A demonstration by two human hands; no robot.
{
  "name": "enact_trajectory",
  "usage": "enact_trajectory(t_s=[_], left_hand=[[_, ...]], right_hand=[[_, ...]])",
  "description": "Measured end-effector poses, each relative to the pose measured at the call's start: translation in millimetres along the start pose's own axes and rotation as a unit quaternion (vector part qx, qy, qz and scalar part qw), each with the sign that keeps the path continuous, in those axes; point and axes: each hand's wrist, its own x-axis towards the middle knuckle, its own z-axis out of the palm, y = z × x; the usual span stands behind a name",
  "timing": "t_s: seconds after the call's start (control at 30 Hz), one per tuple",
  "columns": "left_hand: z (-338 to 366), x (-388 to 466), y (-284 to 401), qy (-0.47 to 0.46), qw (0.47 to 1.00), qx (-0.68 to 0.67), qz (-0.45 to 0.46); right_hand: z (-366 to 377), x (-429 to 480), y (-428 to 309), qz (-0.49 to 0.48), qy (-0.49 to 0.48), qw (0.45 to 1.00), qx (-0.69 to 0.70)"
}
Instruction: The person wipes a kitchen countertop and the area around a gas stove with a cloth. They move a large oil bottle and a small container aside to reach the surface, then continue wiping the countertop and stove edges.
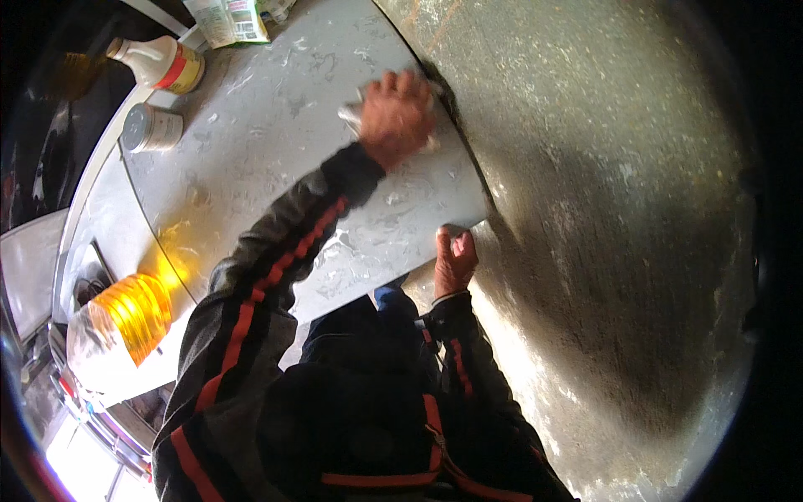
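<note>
My left hand (396, 116) reaches across a grey table (263, 150) with its palm down on a crumpled whitish cloth (349, 116). Motion blurs the hand, and most of the cloth is hidden beneath it. Whitish smears and streaks cover the tabletop around it. Close to my body, my right hand (457, 262) grips the table's near right corner, thumb towards the top. Its other fingers are partly hidden.
Along the table's left side stand a jug (164, 66) with a red and yellow label, a lidded container (152, 127), a printed packet (227, 22) and a clear plastic bottle of yellow liquid (132, 320). A stained, rough surface (596, 188) borders the table's right edge.
</note>
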Motion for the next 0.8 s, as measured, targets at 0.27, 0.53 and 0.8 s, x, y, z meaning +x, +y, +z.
enact_trajectory(t_s=[0.27,0.53,0.8], left_hand=[[-1.3,17.6,-14.6,0.001,0.999,0.018,-0.043],[-12.1,-77.6,110.2,-0.026,0.998,-0.059,0.029],[-6.2,-54.4,141.3,-0.003,0.991,-0.037,-0.130]], right_hand=[[-13.6,2.0,-4.0,-0.002,-0.033,0.998,-0.059],[-52.6,-19.2,19.7,0.042,-0.097,0.994,-0.006],[-118.9,-58.2,34.3,0.142,-0.138,0.980,0.009]])
